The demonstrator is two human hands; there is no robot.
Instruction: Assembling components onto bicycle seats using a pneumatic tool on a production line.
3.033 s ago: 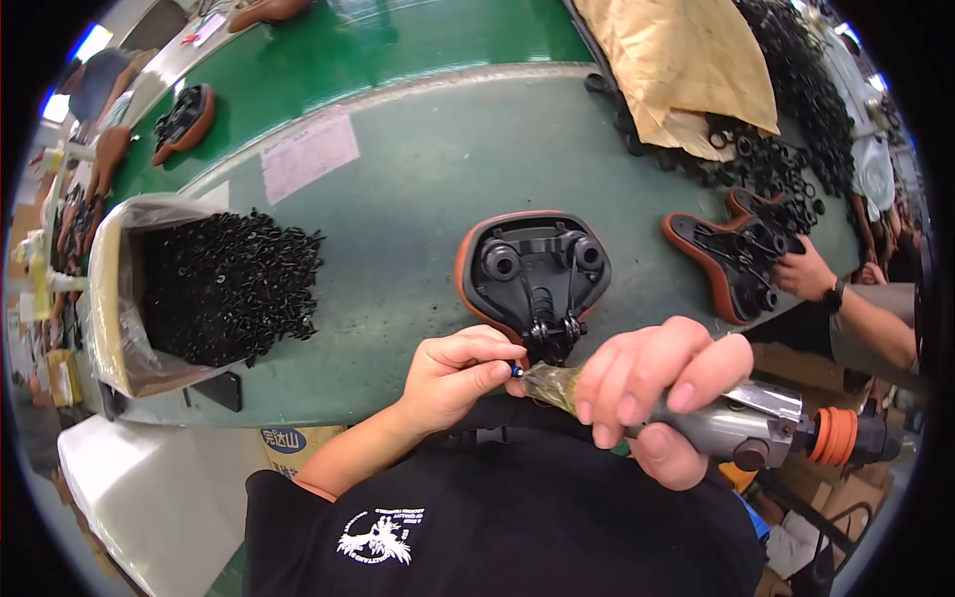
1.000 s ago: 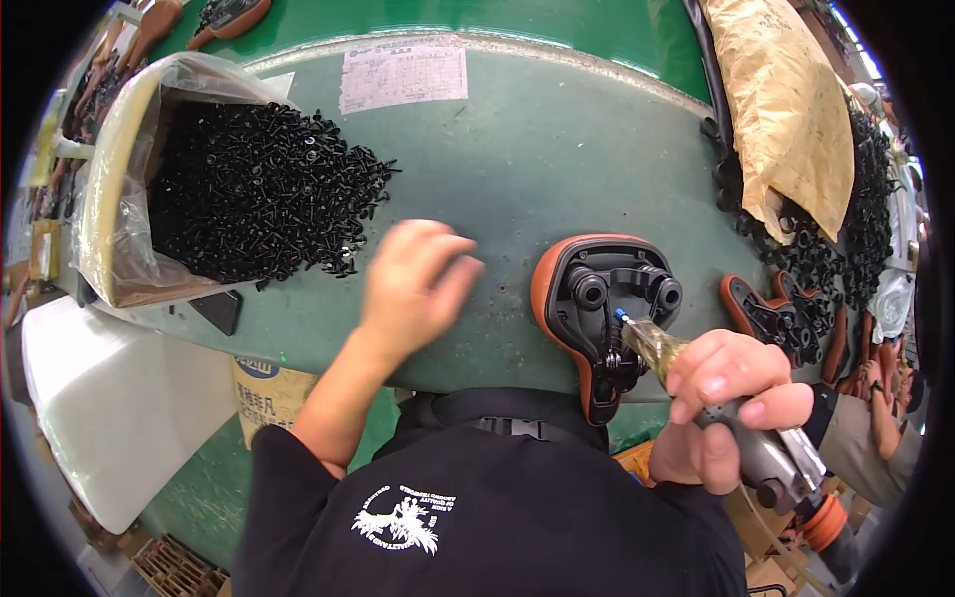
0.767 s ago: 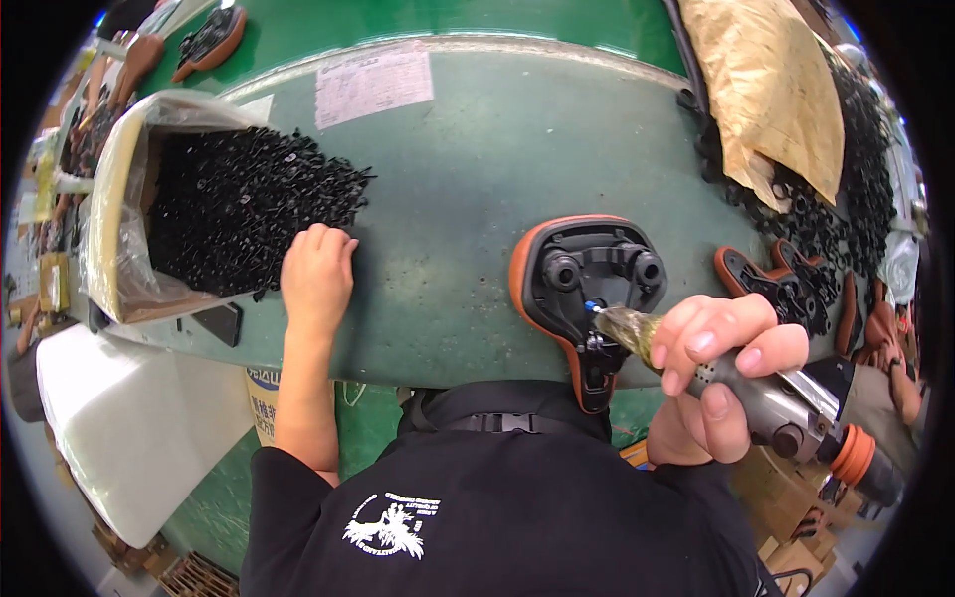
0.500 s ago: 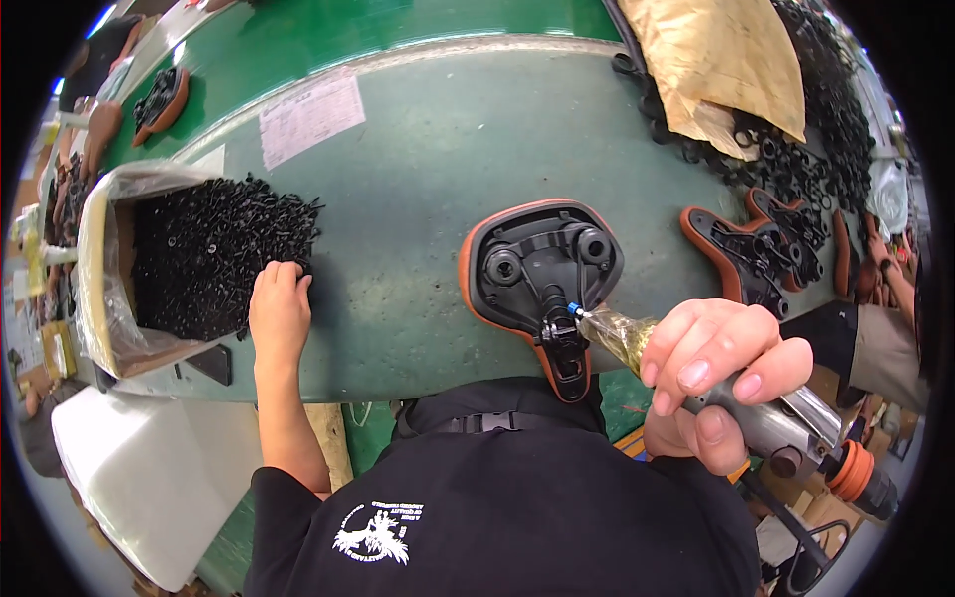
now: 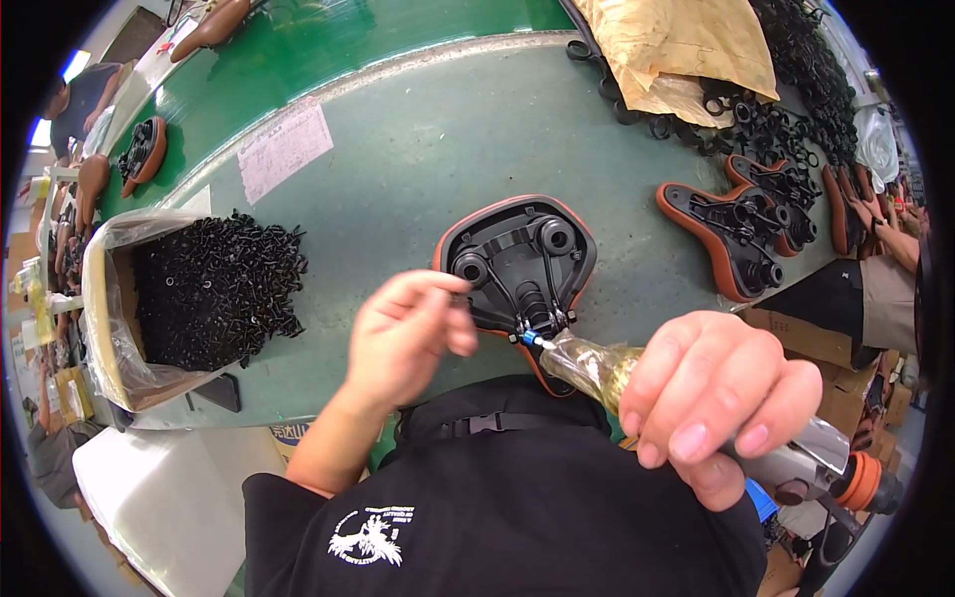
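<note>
A bicycle saddle [image 5: 510, 244] lies upside down on the bench in front of me, its black base and rails facing up inside a brown rim. My right hand [image 5: 716, 398] is wrapped around a silver power screwdriver [image 5: 791, 460] with clear wrapping on its front part. The screwdriver's blue-ringed tip is at the clamp end of the saddle rails. My left hand [image 5: 410, 330] hovers at the saddle's left edge with thumb and fingers pinched. A small dark blur shows at those fingertips, too unclear to name.
Left of me, a plastic-lined box [image 5: 99, 308] spills black screws [image 5: 214, 289] onto the bench. More upturned saddles [image 5: 726, 229] lie on the right, below black rings [image 5: 741, 119] and a brown paper bag [image 5: 676, 50]. A paper sheet [image 5: 286, 154] lies farther back. Another person's arm [image 5: 895, 239] shows at right.
My left hand has left the screw pile and moved right to the saddle. My right hand still holds the screwdriver at the rail clamp. The whole view has shifted slightly.
</note>
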